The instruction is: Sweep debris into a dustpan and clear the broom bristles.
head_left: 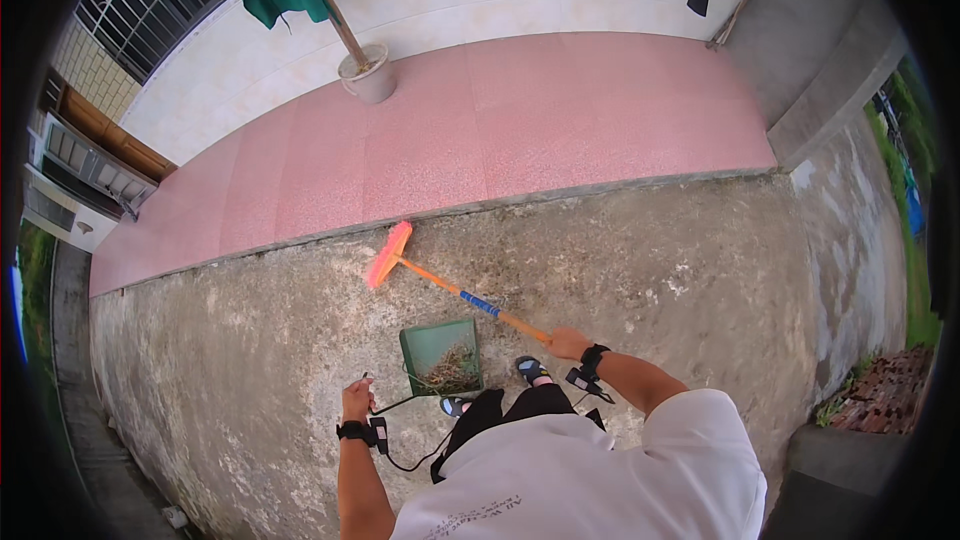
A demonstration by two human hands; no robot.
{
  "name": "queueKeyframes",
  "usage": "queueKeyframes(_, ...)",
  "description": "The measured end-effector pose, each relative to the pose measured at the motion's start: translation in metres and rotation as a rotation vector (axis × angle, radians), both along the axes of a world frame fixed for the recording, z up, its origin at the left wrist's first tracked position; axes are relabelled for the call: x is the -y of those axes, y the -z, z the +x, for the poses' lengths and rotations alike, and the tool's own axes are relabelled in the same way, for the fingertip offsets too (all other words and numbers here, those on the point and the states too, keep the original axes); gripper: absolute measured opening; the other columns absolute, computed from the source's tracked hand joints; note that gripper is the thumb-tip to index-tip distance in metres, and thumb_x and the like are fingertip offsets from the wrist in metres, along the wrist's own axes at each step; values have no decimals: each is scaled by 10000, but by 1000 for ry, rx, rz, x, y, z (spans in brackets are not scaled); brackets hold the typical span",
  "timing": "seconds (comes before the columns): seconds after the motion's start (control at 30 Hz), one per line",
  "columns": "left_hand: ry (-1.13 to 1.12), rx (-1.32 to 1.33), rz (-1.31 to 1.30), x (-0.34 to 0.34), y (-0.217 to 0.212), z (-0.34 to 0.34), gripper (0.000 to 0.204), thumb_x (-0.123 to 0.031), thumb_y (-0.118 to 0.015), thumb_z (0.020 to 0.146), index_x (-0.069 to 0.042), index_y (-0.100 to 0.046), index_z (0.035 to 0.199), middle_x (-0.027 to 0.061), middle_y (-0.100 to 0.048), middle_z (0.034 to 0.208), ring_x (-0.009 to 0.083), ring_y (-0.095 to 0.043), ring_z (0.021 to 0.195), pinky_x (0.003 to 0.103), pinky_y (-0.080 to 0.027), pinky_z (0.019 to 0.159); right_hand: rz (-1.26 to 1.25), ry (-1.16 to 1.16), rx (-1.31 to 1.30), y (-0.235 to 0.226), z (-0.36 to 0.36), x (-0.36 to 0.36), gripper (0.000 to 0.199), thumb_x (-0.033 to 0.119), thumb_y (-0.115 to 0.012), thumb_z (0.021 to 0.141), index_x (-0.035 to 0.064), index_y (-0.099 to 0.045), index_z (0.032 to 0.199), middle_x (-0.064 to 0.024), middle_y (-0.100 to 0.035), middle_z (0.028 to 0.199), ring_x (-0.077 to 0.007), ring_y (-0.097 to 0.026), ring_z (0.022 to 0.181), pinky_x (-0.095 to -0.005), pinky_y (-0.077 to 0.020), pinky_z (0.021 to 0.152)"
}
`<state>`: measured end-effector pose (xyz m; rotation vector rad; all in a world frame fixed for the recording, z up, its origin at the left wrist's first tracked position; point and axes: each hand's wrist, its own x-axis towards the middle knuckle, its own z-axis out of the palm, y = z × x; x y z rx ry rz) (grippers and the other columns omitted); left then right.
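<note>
My right hand (568, 343) grips the orange handle of a broom (455, 290); its pink-orange bristle head (389, 253) rests on the concrete near the edge of the pink paving. My left hand (357, 400) holds the thin dark handle of a green dustpan (440, 353). The dustpan sits on the ground in front of my feet, with dry grass and debris in it. Both wrists wear black bands.
Rough grey concrete ground (650, 260) lies all around me. Pink paving (500, 130) stretches beyond it, with a pale pot (370, 75) holding a wooden pole and a green garment. A grey wall (820, 50) stands at right, bricks (885, 390) at lower right.
</note>
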<state>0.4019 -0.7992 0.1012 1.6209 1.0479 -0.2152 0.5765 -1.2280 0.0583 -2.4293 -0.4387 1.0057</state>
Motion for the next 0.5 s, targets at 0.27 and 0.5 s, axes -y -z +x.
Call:
queueKeyframes(0.27,56,-3,35,23,3,36,232,-177,-453,786,24,-564,818,34,-433,462,110,-398,336,244,-324,307,-216,492,-334,-28,-67,123,426,352,-482,727,-59,-538,630,-126,-500,485,-216,-492,381,-335,-387,380)
queueKeyframes(0.5,172,-43,70,49,34,69,234,-185,-453,785,3,-573,854,50,-443,458,125,-413,334,246,-326,305,-262,383,-151,-52,-176,265,387,344,-469,728,-26,-566,789,-232,-554,748,-365,-538,727,-401,-426,664)
